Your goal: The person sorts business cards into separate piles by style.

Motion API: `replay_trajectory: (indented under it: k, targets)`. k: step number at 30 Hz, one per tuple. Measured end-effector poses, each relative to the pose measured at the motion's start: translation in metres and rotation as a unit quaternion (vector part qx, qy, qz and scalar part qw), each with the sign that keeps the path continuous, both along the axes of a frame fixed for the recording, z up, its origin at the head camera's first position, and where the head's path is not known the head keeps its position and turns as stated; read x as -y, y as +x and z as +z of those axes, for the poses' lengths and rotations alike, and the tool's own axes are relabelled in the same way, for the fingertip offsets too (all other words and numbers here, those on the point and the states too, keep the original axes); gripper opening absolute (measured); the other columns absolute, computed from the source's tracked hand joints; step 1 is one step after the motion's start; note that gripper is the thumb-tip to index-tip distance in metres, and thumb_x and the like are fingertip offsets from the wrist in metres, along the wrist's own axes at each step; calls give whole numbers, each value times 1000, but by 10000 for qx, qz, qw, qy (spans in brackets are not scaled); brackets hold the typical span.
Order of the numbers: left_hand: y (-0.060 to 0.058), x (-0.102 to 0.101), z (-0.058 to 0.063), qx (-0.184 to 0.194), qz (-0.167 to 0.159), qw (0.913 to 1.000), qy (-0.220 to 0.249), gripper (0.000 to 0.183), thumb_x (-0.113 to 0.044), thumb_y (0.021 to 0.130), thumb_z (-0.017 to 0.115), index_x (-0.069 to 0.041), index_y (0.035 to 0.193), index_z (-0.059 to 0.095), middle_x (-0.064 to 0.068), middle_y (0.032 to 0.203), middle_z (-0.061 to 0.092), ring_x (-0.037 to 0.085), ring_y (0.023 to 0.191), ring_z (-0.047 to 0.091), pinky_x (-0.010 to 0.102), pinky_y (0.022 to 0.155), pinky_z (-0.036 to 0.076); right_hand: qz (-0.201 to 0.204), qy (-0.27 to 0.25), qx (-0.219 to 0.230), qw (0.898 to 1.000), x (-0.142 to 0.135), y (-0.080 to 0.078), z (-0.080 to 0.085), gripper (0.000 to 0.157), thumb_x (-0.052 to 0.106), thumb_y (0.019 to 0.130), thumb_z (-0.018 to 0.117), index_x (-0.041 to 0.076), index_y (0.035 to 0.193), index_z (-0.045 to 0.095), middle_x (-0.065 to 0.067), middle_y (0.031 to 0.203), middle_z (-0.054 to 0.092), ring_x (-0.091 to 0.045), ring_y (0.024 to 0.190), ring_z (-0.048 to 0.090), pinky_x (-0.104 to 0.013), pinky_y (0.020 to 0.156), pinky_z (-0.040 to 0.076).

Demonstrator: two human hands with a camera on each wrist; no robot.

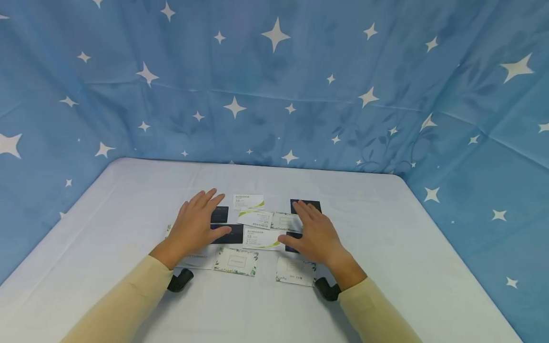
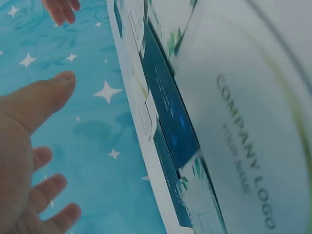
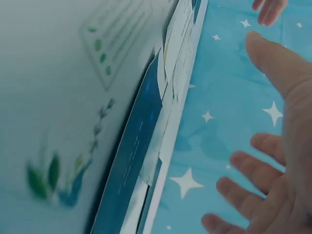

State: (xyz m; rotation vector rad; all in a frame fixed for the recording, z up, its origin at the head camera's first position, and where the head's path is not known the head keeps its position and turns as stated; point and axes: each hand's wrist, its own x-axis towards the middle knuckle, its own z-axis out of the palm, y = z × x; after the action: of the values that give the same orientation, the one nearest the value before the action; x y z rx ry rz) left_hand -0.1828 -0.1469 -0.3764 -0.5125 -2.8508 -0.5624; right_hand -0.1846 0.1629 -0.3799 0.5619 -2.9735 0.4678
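Navy card (image 1: 237,234) at left thumb (image 1: 220,232), white card with yellow-green curve (image 1: 259,238) between it and right thumb (image 1: 288,240). White card with green leaf border (image 1: 236,262) below fingers, white-starred blue curtain (image 1: 257,133) beyond, pale beige sleeves (image 1: 369,309) behind.

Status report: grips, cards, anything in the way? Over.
Left grip and right grip empty, hovering above business cards. Cards spread flat on white table. Grips partly hide some from head view.

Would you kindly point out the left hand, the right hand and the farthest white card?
Left hand (image 1: 192,229): head view, back of the hand.
Right hand (image 1: 318,234): head view, back of the hand.
Farthest white card (image 1: 249,202): head view, middle of its face.
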Motion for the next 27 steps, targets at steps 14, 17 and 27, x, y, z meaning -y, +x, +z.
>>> replay_trajectory:
  k: [14,17,27]
  targets:
    - [-51,7,2,981,-516,9904,825,68,-19,90,78,-7,149,47,14,154,40,39,142,29,57,111,28,459,-1059,985,9884,25,-64,3,68,32,93,73,15,152,45,-8,155,42,-32,143,35,-53,111,31]
    - [-62,7,0,1090,-557,9884,903,63,-18,90,78,-8,145,51,14,151,44,39,141,33,55,111,29,362,-960,1145,9881,32,-77,2,65,32,94,72,18,151,46,-6,155,42,-30,143,35,-52,112,30]
    - [-93,1,-7,1990,-275,9748,970,55,-16,92,75,-11,143,55,15,152,43,37,137,40,53,107,35,306,-714,1559,9847,50,-106,-5,57,27,95,71,17,147,52,-8,152,46,-28,140,40,-47,111,33]
